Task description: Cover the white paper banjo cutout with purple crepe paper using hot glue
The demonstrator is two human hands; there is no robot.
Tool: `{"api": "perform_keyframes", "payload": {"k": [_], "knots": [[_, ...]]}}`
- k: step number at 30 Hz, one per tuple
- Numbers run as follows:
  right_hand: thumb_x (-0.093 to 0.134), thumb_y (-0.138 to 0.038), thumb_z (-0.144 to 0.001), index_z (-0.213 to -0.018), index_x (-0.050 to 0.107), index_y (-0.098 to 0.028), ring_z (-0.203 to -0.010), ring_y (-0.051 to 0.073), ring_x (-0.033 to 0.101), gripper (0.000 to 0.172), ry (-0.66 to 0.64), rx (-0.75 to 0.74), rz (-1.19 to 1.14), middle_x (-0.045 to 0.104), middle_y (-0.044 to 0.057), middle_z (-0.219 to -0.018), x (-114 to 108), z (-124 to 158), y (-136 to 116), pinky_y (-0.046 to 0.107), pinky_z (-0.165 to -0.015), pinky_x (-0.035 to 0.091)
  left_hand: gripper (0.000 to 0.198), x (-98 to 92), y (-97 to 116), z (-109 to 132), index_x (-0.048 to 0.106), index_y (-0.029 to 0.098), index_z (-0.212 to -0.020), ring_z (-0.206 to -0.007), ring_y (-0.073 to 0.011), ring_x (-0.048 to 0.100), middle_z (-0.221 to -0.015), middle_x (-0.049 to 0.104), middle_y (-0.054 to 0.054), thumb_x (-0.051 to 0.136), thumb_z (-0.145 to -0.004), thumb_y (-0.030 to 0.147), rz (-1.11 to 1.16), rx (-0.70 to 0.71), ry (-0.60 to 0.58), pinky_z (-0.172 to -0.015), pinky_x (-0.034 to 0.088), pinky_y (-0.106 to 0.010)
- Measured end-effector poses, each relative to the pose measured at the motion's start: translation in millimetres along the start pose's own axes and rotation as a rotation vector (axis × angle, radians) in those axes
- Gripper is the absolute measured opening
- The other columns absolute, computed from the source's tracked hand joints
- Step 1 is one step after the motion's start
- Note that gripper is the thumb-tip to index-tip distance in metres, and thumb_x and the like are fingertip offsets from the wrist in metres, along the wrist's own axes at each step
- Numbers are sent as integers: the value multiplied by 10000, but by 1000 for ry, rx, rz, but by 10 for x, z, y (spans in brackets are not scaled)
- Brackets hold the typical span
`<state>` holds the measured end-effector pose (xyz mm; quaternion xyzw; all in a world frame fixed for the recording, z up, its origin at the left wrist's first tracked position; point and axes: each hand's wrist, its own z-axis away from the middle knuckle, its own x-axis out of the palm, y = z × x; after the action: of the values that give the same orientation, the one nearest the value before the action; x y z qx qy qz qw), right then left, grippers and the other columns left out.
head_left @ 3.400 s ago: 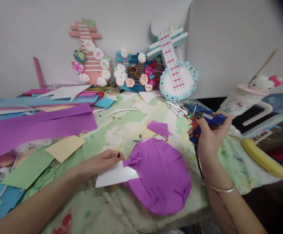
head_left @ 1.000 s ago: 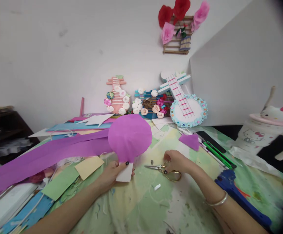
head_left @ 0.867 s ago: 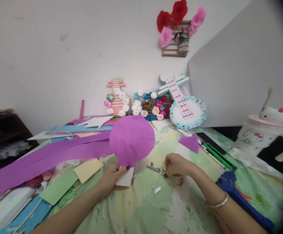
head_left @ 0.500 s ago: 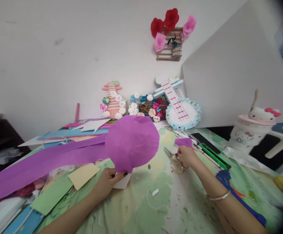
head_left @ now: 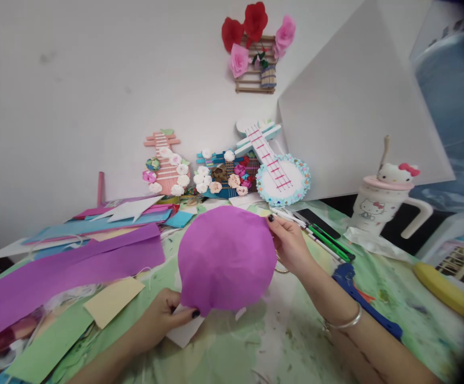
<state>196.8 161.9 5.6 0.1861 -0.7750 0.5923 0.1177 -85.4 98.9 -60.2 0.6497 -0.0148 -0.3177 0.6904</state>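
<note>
A round purple paper piece [head_left: 227, 256] is held up over the table between both hands. My left hand [head_left: 168, 316] pinches its lower left edge, thumb on the near face. A small white flap [head_left: 184, 330] pokes out beneath that grip. On the upper right edge, my right hand [head_left: 290, 240] grips the same purple piece between thumb and fingers. Behind this hand a bit of the scissors' gold handle [head_left: 281, 266] shows on the table; the rest of the scissors is hidden.
Purple, green and cream paper strips [head_left: 114, 301] lie at left. Decorated paper instruments [head_left: 282, 181] stand against the wall. Green cutters [head_left: 328, 240], a blue tool [head_left: 366, 301], a white cup [head_left: 382, 208] and a yellow object [head_left: 448, 293] are at right.
My right hand has left the scissors on the table and taken hold of the purple piece's right edge. The piece has come lower in view, and the camera has turned slightly right.
</note>
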Motion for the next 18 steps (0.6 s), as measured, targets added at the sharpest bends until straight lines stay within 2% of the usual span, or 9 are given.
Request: {"api": "perform_keyframes", "payload": {"k": [3,8,11,15,18], "knots": [[803,-355,-595,-614,659,-166,-462,73,402,239,63,31,-23,496,-50,-498,18,12,-32,211,-445,321,414,16,18,3,670,150,-562,-475,-143,575,-561,671,-62,605,-772,501,47,-29,-36,-462,411,-219],[820,-277,-541,-577,643,-162,-427,61,389,214,101,97,-90,506,-57,-476,7,3,-52,199,-402,269,404,6,41,3,659,150,-555,-476,-144,587,-563,673,-59,615,-772,487,64,-40,-70,-470,433,-218],[809,-242,-538,-573,613,-160,-430,64,430,215,68,191,-150,534,-54,-486,-34,-13,-49,193,-407,285,392,-4,39,8,669,152,-574,-497,-152,606,-582,682,-57,608,-781,480,56,-48,-80,-483,444,-217],[784,-203,-537,-524,541,-154,-390,48,388,249,25,314,-200,498,-69,-448,-90,-39,-46,191,-390,241,402,-10,22,10,682,151,-592,-511,-155,619,-594,685,-55,593,-792,488,43,-38,-98,-480,450,-212],[763,-189,-543,-576,572,-155,-426,63,434,197,7,377,-208,539,-60,-482,-108,-46,-62,197,-429,286,399,-9,29,8,681,151,-581,-500,-152,610,-586,680,-55,597,-793,479,30,-37,-88,-474,442,-213]]}}
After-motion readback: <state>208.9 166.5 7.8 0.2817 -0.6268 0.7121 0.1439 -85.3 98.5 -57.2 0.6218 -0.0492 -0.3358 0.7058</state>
